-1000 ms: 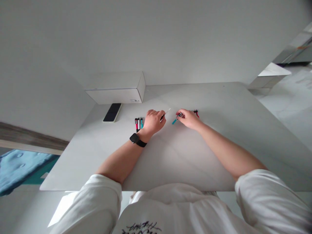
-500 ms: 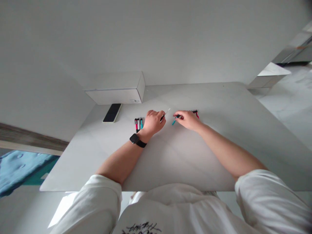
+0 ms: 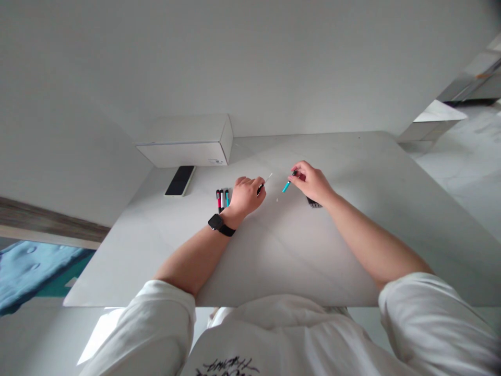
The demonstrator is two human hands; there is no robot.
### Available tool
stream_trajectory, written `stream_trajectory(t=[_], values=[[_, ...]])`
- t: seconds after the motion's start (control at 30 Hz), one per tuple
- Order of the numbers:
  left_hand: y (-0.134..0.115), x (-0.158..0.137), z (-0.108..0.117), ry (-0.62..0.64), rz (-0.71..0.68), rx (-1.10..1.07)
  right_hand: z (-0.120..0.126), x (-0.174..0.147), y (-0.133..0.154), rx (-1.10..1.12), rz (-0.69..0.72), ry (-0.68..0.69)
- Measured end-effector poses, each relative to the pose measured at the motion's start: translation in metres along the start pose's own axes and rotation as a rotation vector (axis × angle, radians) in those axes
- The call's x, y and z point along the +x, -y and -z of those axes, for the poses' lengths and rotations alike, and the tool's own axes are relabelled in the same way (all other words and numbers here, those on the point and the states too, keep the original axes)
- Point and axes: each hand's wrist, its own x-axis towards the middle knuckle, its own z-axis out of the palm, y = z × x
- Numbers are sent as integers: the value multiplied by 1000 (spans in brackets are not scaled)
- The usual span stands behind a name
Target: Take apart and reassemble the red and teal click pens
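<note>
My left hand (image 3: 247, 196) rests low over the table, its fingers closed on a thin black stick with a pale, narrow tip (image 3: 268, 178); most of it is hidden by the fingers. Beside that hand lie a pink-and-black pen (image 3: 218, 198), a white one (image 3: 222, 197) and a teal one (image 3: 227, 198), side by side. To the right, my right hand (image 3: 312, 181) pinches a teal pen (image 3: 287, 186) by its black end, the teal end slanting down to the left. Dark ends of several pens (image 3: 314, 204) show beneath my right hand, the rest covered.
A white box (image 3: 180, 154) stands against the wall at the back left, with a phone (image 3: 180, 180) lying in front of it. Around them is the pale tabletop (image 3: 270, 256). A tiny white speck (image 3: 277, 200) lies between the hands.
My right hand has lifted and moved slightly right and away from me with the teal pen. Dark pen ends now show below it. My left hand has stayed in place.
</note>
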Motion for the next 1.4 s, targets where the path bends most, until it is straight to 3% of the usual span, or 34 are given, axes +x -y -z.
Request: stream_trajectory(t=[0.23,0.47,0.97,1.4], values=[[-1,0,-1,13,6,-7,-21,-2,-10,-251,-67,209],[-1,-1,-3,17,-3,-6,-36,-5,-15,-382,-94,284],[-2,0,-1,12,9,-29,-29,-14,-1,-318,90,382],[-1,0,-2,20,8,-11,-31,-20,1,-357,124,453]])
